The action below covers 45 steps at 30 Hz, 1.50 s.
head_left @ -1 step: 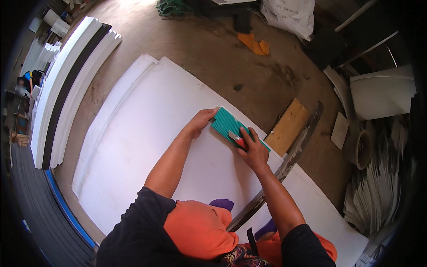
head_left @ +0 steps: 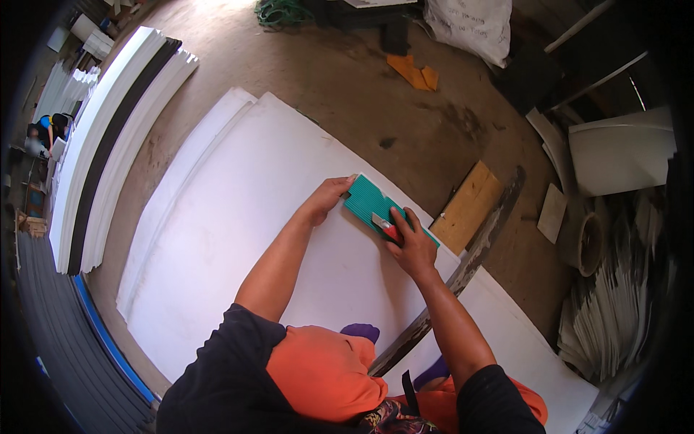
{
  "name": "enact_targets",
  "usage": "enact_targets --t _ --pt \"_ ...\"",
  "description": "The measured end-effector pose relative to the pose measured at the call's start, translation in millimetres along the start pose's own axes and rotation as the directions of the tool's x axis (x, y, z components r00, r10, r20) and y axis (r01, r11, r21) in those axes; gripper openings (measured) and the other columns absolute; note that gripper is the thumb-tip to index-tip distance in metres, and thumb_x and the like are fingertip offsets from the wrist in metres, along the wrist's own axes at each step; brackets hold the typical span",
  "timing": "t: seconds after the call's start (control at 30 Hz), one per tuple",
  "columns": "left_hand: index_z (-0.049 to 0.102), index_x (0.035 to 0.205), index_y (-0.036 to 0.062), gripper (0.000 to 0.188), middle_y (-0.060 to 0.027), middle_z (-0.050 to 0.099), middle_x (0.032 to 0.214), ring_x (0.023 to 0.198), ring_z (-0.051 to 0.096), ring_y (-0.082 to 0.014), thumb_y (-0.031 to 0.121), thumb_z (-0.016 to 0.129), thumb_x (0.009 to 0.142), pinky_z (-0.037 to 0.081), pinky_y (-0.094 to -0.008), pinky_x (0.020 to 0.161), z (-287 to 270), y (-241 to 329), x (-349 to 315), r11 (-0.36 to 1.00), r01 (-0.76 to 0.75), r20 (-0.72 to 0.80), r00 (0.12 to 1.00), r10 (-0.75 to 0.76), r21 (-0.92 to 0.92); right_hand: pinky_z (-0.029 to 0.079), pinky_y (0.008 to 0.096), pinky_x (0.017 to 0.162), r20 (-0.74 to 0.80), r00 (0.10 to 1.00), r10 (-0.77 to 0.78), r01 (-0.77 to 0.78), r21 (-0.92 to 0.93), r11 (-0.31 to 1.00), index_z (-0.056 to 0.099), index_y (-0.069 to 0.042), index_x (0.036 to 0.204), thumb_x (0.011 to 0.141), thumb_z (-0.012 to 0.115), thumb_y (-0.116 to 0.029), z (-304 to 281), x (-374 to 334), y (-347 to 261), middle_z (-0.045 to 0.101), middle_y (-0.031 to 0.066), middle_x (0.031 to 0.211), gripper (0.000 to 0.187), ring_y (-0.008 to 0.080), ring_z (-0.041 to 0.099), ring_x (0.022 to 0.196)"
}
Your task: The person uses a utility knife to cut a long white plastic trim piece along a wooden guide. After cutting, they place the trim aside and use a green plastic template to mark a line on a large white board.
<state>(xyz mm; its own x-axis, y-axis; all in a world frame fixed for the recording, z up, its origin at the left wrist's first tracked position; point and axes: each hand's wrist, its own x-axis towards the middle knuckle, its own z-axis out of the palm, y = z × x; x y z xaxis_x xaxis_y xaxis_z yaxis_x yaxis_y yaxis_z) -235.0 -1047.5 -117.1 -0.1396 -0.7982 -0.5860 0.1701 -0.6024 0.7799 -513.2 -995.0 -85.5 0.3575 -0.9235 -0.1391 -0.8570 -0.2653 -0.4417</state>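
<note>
A small green ribbed sheet (head_left: 367,200) with notched edges lies on a large white sheet (head_left: 217,210), close to its far right edge. My left hand (head_left: 330,197) is closed at the upper left end of the green sheet, its fingertips pinching the corner. In my right hand (head_left: 413,242) is a utility knife (head_left: 387,227) with a red handle and a pale metal blade end, held over the green piece. The fingers of that hand also rest on the green sheet's right part. What lies under the right palm is hidden.
A long dark worn bar (head_left: 463,275) crosses the white sheets beside my right forearm. A wooden board (head_left: 468,206) lies beyond it. Stacked sheets (head_left: 108,145) stand at left, near a distant person (head_left: 50,134). A white sack (head_left: 470,29) and leaning panels (head_left: 622,152) are at right.
</note>
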Motion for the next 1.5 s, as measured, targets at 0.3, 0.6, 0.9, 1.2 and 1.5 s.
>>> enact_targets --t 0.3,0.6,0.9,1.2,1.5 --pt "0.063 0.143 -0.0003 0.052 -0.0126 0.067 0.139 0.132 0.057 -0.0215 0.039 0.055 0.11 0.044 -0.0357 0.111 6.0 5.0 -3.6 1.0 0.023 -0.056 0.998 -0.024 -0.015 0.062 0.0442 0.079 -0.028 0.999 -0.015 0.015 0.017 1.0 0.046 -0.04 0.157 0.076 0.088 -0.031 3.4 0.3 4.1 0.049 0.0036 0.158 0.092 0.032 0.073 0.106" --pt "0.067 0.137 -0.0003 0.05 -0.0098 0.072 0.127 0.12 0.061 -0.0175 0.041 0.057 0.11 0.044 -0.0325 0.109 7.1 8.9 -10.9 1.0 -0.001 -0.07 0.998 0.0 -0.014 0.062 0.0449 0.077 -0.029 0.999 -0.021 0.021 0.022 1.0 0.044 -0.041 0.157 0.078 0.085 -0.033 7.7 1.9 4.3 0.048 0.0034 0.158 0.089 0.031 0.074 0.104" --pt "0.065 0.139 -0.0032 0.061 -0.0094 0.072 0.125 0.118 0.062 -0.0168 0.046 0.069 0.102 0.046 -0.033 0.106 13.2 6.8 -11.1 0.976 -0.14 -0.063 0.986 0.153 0.168 0.062 0.0448 0.076 -0.004 1.0 0.003 -0.003 0.027 1.0 0.044 -0.042 0.157 0.08 0.084 -0.037 13.0 3.3 9.1 0.049 0.0042 0.158 0.088 0.0316 0.074 0.105" --pt "0.066 0.137 -0.0024 0.057 -0.0075 0.074 0.119 0.109 0.066 -0.0153 0.029 0.083 0.093 0.047 -0.0309 0.102 18.9 -3.2 0.2 0.962 -0.178 -0.091 0.976 0.2 0.207 0.058 0.0458 0.092 0.012 0.988 0.156 -0.152 0.307 0.939 0.055 -0.024 0.151 0.081 0.086 -0.047 5.1 4.6 39.3 0.058 0.0069 0.149 0.079 0.0335 0.072 0.108" --pt "0.068 0.135 -0.0006 0.053 -0.0065 0.075 0.114 0.108 0.066 -0.0159 0.03 0.081 0.094 0.047 -0.0323 0.102 16.4 -3.4 2.6 0.974 -0.113 -0.119 0.983 0.138 0.198 0.054 0.0448 0.091 0.233 0.94 0.251 -0.324 0.368 0.872 0.077 -0.012 0.116 0.083 0.084 -0.045 -12.5 -3.9 143.5 0.076 0.0148 0.109 0.047 0.0354 0.071 0.108"
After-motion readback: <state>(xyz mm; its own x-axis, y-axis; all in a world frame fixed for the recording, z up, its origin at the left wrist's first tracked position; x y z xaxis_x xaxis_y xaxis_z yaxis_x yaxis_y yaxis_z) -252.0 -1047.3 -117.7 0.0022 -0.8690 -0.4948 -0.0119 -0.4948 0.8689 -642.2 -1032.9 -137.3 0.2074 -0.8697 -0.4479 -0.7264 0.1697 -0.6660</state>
